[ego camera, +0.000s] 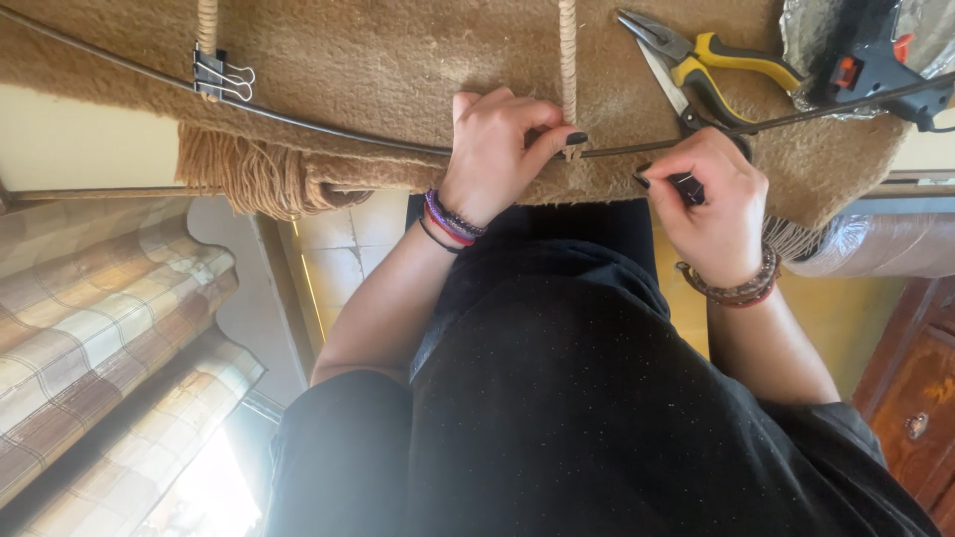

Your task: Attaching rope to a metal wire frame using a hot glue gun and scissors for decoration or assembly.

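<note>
A thin dark metal wire (328, 127) runs in a curve across a brown fuzzy blanket (398, 60) that covers the table. A beige cord (567, 50) comes down to the wire. My left hand (497, 149) pinches the wire where the cord's end meets it, thumb and forefinger closed. A little to the right, my right hand (708, 204) grips the same wire, with its fingers closed on a small black clip (686, 185). Both wrists wear bead bracelets.
A black binder clip (221, 78) holds a second beige cord (207, 20) to the wire at the left. Yellow-handled pliers (721, 60) and a black glue gun (880, 65) on foil (821, 30) lie at the back right. The blanket's fringe (239, 174) hangs off the near edge.
</note>
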